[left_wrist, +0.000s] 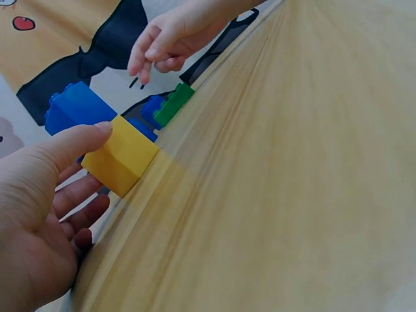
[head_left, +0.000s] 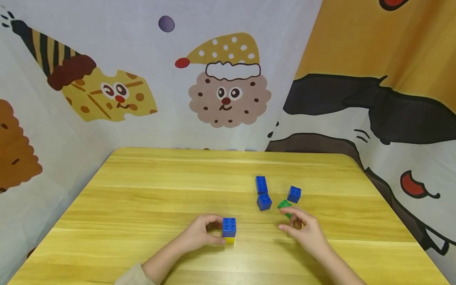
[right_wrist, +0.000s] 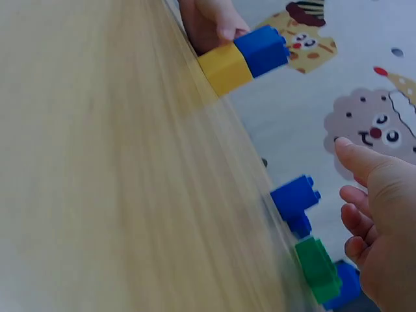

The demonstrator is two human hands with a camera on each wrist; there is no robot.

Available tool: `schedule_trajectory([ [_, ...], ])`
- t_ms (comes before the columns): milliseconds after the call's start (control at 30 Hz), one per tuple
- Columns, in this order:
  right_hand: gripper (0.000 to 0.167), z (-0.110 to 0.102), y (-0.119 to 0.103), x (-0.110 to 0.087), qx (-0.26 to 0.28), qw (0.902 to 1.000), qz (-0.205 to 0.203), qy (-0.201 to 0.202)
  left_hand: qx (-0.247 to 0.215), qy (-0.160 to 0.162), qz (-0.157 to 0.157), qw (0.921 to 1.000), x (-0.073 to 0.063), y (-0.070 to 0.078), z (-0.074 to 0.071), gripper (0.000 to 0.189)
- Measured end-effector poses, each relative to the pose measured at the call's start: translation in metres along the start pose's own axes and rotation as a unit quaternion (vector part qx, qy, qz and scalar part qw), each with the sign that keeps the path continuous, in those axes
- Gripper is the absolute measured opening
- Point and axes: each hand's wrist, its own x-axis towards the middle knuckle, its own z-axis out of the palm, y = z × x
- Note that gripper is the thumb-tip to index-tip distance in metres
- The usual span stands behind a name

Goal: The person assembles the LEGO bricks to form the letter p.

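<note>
A blue toy brick (head_left: 229, 227) sits on top of a yellow brick (left_wrist: 121, 156), the pair upright on the table. My left hand (head_left: 201, 233) holds this stack from its left side, thumb against the yellow brick and fingers behind. My right hand (head_left: 309, 231) hovers just in front of a green brick (right_wrist: 318, 270), thumb and forefinger apart, the other fingers loosely curled, nothing between them. In the head view the forefinger overlaps part of the green brick. A square blue brick (head_left: 294, 194) lies right behind the green one.
To the left of the green brick are another square blue brick (head_left: 264, 202) and a longer blue brick (head_left: 261, 185) directly behind it. The wooden table (head_left: 160, 178) ends at a cartoon-printed curtain (head_left: 171, 87) at the back and sides.
</note>
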Motion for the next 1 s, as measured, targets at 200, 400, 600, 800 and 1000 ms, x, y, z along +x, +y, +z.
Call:
schedule_trajectory([
  [200, 0.039, -0.012, 0.013, -0.004, -0.028, 0.999, 0.027, 0.023, -0.008, 0.004, 0.006, 0.9999, -0.001, 0.0, 0.001, 0.044],
  [400, 0.038, -0.022, 0.022, -0.004, -0.068, 0.996, 0.047, 0.035, -0.026, 0.024, 0.009, 0.9994, -0.003, 0.002, 0.001, 0.05],
  [600, 0.038, -0.027, 0.029, -0.003, -0.111, 0.9895, 0.086, 0.037, -0.035, 0.038, 0.007, 0.9986, -0.004, 0.005, 0.002, 0.05],
  [800, 0.041, -0.028, 0.033, -0.003, -0.136, 0.9843, 0.108, 0.032, -0.016, 0.054, 0.017, 0.9983, -0.004, 0.006, 0.003, 0.05],
  [1000, 0.047, -0.028, 0.037, -0.002, -0.142, 0.982, 0.122, 0.024, -0.012, 0.071, 0.029, 0.997, -0.003, 0.008, 0.004, 0.046],
])
